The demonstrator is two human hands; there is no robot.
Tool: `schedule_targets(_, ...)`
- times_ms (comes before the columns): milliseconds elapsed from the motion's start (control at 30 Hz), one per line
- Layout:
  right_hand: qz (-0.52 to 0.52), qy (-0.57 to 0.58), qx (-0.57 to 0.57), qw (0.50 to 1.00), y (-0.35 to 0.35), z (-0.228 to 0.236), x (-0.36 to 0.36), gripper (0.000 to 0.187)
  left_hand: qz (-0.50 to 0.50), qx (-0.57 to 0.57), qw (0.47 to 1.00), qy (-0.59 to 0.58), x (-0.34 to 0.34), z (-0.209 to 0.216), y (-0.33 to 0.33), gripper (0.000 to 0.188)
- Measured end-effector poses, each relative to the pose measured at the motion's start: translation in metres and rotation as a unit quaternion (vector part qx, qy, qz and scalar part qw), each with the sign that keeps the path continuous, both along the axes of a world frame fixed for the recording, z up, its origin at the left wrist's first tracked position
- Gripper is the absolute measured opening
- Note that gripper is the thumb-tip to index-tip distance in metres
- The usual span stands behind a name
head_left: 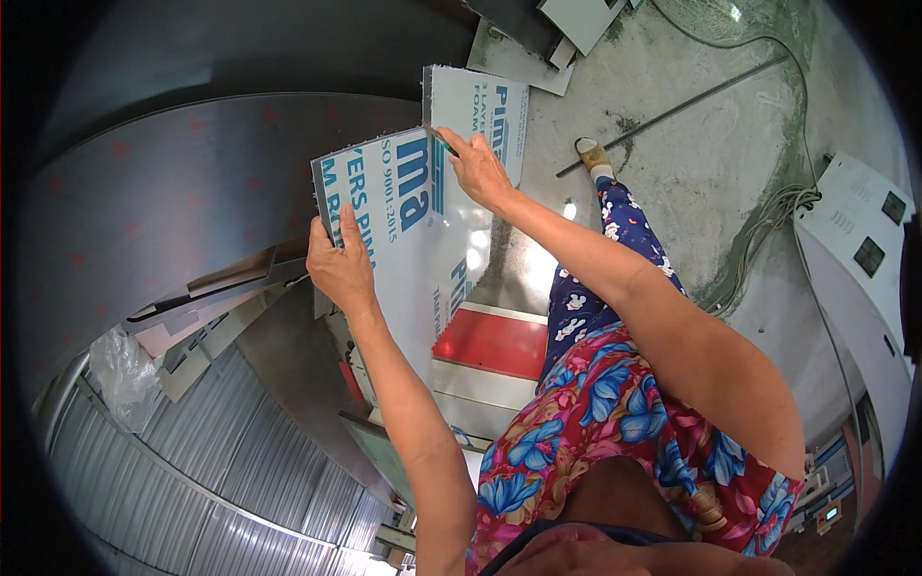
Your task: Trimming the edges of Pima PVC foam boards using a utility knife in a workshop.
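Note:
A foam board panel point(413, 278), pale with blue print on its face and a dark cut edge, stands in front of me. Its top has a step, with a taller part at the right. My left hand point(341, 264) grips the panel's left edge, one finger lying along the printed face. My right hand point(475, 171) is closed round a slim dark tool point(444, 143) with a touch of green, perhaps a knife. The tool's tip meets the panel at the inner corner of the step. My palm hides most of the tool.
A large dark sheet point(182, 202) with faint red marks curves along the left. Offcuts point(221, 307) and clear plastic point(125, 374) lie below it. A red block point(490, 341) is behind the panel. A metal bar point(682, 110) crosses the floor; cables point(759, 250) run beside a white cabinet point(855, 230).

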State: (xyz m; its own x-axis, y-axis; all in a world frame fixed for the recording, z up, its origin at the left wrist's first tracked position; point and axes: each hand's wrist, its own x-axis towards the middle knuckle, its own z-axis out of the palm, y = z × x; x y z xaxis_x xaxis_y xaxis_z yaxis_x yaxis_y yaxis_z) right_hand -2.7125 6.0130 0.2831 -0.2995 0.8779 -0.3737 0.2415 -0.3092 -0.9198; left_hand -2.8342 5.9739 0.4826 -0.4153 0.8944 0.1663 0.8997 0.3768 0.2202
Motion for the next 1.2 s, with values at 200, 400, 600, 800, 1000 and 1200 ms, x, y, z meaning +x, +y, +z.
schedule_targets(200, -0.014, 0.017, 0.043, 0.999, -0.009, -0.012, -0.002, 0.053, 0.002, 0.003, 1.000, -0.004, 0.003, -0.003, -0.002, 0.035)
schedule_targets(400, -0.057, 0.047, 0.075, 0.994, -0.021, -0.022, -0.009, 0.057, 0.004, -0.001, 1.000, -0.006, 0.004, -0.004, -0.004, 0.034)
schedule_targets(600, -0.066, 0.055, 0.057, 0.995, -0.024, -0.021, -0.013, 0.060, 0.001, 0.002, 1.000, -0.003, 0.005, -0.004, -0.004, 0.034)
schedule_targets(800, -0.077, 0.065, 0.053, 0.993, -0.027, -0.026, -0.015, 0.059, 0.000, 0.003, 1.000, -0.002, 0.001, -0.004, -0.007, 0.034)
schedule_targets(1000, -0.036, 0.039, 0.087, 0.995, -0.019, -0.043, -0.003, 0.056, 0.005, 0.002, 1.000, -0.002, -0.002, -0.005, -0.009, 0.034)
schedule_targets(1200, 0.088, -0.025, 0.143, 0.985, 0.018, -0.042, 0.029, 0.051, 0.003, -0.008, 1.000, -0.005, -0.012, -0.001, -0.014, 0.034)
